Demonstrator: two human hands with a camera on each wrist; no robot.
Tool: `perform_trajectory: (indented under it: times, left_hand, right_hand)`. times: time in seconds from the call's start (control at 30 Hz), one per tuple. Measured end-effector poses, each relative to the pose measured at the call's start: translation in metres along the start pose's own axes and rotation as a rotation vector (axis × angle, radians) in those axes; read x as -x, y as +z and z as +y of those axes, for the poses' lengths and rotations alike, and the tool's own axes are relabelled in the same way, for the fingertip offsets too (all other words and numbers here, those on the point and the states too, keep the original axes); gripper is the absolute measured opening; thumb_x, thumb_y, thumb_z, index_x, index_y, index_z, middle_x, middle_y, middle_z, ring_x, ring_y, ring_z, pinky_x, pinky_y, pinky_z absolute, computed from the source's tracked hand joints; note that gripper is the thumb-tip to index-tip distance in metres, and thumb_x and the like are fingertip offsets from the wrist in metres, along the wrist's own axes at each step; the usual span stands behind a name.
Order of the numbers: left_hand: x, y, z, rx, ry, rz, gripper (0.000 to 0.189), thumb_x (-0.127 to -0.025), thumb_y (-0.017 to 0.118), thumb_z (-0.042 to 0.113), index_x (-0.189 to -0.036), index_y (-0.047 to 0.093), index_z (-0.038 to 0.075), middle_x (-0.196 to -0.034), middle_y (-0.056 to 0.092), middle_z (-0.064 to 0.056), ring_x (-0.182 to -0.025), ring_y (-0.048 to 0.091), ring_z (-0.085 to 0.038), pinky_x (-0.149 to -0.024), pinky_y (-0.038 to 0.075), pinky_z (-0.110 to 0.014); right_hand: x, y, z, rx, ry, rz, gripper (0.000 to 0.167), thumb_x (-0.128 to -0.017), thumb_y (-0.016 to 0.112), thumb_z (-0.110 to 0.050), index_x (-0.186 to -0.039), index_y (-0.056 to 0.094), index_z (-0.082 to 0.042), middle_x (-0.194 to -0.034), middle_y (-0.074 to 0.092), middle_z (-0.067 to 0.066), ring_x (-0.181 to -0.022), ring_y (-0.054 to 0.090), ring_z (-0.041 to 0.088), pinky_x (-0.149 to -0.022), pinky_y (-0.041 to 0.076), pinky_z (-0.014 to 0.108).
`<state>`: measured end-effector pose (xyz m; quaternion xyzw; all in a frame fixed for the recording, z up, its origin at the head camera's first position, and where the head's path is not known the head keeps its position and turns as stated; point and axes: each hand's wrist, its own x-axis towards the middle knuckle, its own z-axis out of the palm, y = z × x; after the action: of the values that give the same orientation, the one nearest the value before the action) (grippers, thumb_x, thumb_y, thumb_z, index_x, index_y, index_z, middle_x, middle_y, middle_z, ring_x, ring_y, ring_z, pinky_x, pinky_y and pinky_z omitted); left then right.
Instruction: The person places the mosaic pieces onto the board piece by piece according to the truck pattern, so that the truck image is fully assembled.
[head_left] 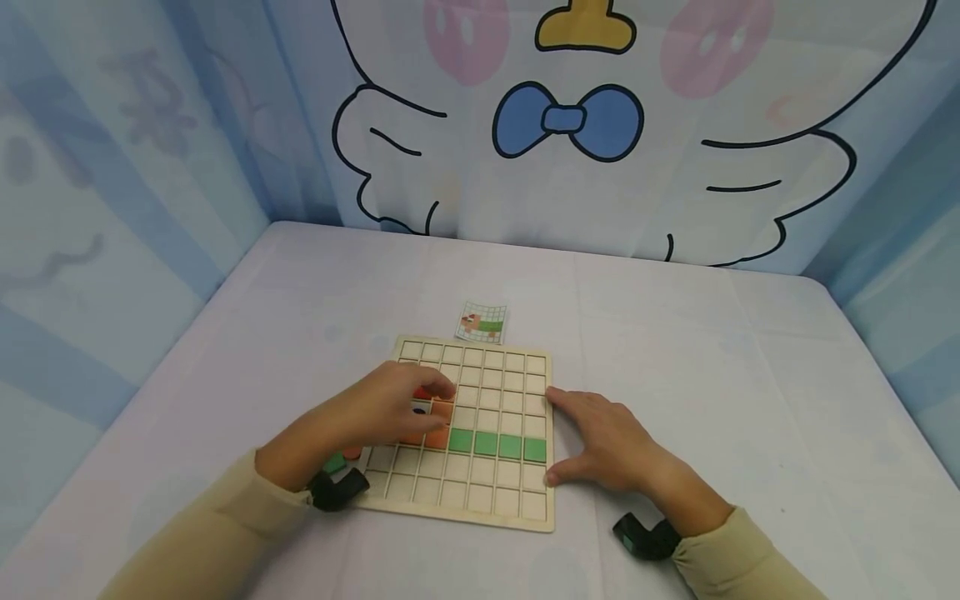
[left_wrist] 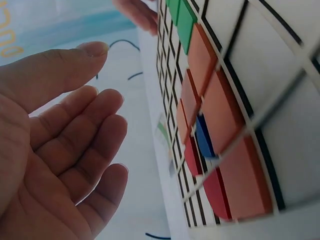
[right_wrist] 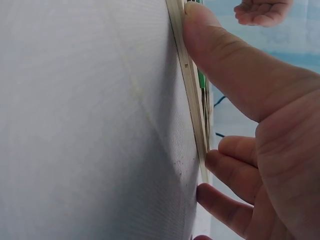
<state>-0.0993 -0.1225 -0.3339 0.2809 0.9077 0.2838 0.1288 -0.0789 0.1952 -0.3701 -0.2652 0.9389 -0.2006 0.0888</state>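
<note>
A wooden grid board [head_left: 487, 496] lies on the table. Across one row sits a line of green square tiles [head_left: 510, 447], and orange tiles [left_wrist: 234, 105] join it at the left. Red pieces [left_wrist: 216, 192] and a blue piece [left_wrist: 204, 136] lie among the orange ones. My left hand [head_left: 393, 404] hovers over these tiles, fingers loosely bent and nothing between them, hiding part of the pattern in the head view. At the board's right edge, my right hand [head_left: 611, 442] touches the rim with thumb [right_wrist: 215, 37] and fingertips spread apart.
Beyond the board's far edge lies a small picture card [head_left: 482, 322] with a gridded orange-and-green figure. Loose green [head_left: 334, 463] and orange pieces lie by the left wrist, partly hidden. A printed curtain [head_left: 570, 192] hangs behind the table.
</note>
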Motion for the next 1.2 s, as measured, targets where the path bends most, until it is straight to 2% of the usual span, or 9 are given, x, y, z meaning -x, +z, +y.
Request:
perform_trajectory:
  times: [0.13, 0.37, 0.47, 0.73, 1.0, 1.2]
  left_hand:
    - [0.009, -0.005, -0.009, -0.012, -0.052, 0.001, 0.032, -0.087, 0.078, 0.017, -0.116, 0.07, 0.008, -0.109, 0.069, 0.001, -0.104, 0.063, -0.019, -0.089, 0.052, -0.038]
    - [0.028, -0.014, -0.02, -0.003, -0.211, 0.005, 0.034, -0.086, 0.08, 0.016, -0.118, 0.069, 0.011, -0.114, 0.067, -0.002, -0.111, 0.06, -0.025, -0.095, 0.05, -0.046]
    - [0.037, -0.017, -0.026, -0.015, -0.256, 0.022, 0.036, -0.085, 0.08, 0.016, -0.119, 0.068, 0.01, -0.114, 0.068, -0.003, -0.112, 0.06, -0.027, -0.096, 0.05, -0.049]
    - [0.056, -0.024, -0.049, -0.034, -0.301, 0.037, 0.039, -0.084, 0.082, 0.022, -0.118, 0.068, 0.01, -0.114, 0.067, -0.004, -0.111, 0.059, -0.031, -0.095, 0.05, -0.052]
    - [0.065, -0.024, -0.06, -0.028, -0.355, 0.038, 0.038, -0.083, 0.082, 0.017, -0.117, 0.068, 0.007, -0.115, 0.067, -0.008, -0.111, 0.059, -0.033, -0.095, 0.049, -0.053]
    - [0.07, -0.023, -0.068, -0.032, -0.356, 0.028, 0.038, -0.082, 0.083, 0.016, -0.115, 0.068, 0.006, -0.111, 0.067, -0.006, -0.106, 0.059, -0.03, -0.092, 0.05, -0.051]
  right_hand:
    - [0.0, 0.0, 0.0, 0.002, 0.002, -0.003, 0.102, -0.068, 0.088, -0.051, -0.146, 0.046, 0.0, -0.141, 0.054, 0.018, -0.129, 0.049, 0.04, -0.099, 0.04, 0.061]
    - [0.0, -0.001, -0.002, -0.003, 0.009, -0.007, 0.102, -0.069, 0.088, -0.05, -0.147, 0.046, 0.0, -0.142, 0.054, 0.018, -0.13, 0.049, 0.039, -0.099, 0.04, 0.06]
    - [0.0, -0.001, -0.002, -0.005, 0.009, -0.008, 0.102, -0.068, 0.088, -0.05, -0.147, 0.045, 0.0, -0.142, 0.054, 0.018, -0.13, 0.049, 0.039, -0.099, 0.04, 0.06]
    - [0.0, 0.0, -0.001, 0.001, 0.01, -0.004, 0.102, -0.069, 0.088, -0.05, -0.147, 0.045, -0.001, -0.142, 0.053, 0.017, -0.13, 0.049, 0.039, -0.099, 0.04, 0.061]
    - [0.0, 0.0, 0.0, -0.004, 0.007, 0.0, 0.102, -0.069, 0.087, -0.054, -0.147, 0.046, -0.002, -0.142, 0.054, 0.017, -0.13, 0.049, 0.039, -0.097, 0.041, 0.061]
    - [0.0, 0.0, -0.001, -0.006, 0.007, -0.001, 0.102, -0.069, 0.087, -0.054, -0.147, 0.046, -0.002, -0.142, 0.053, 0.017, -0.13, 0.048, 0.039, -0.098, 0.04, 0.061]
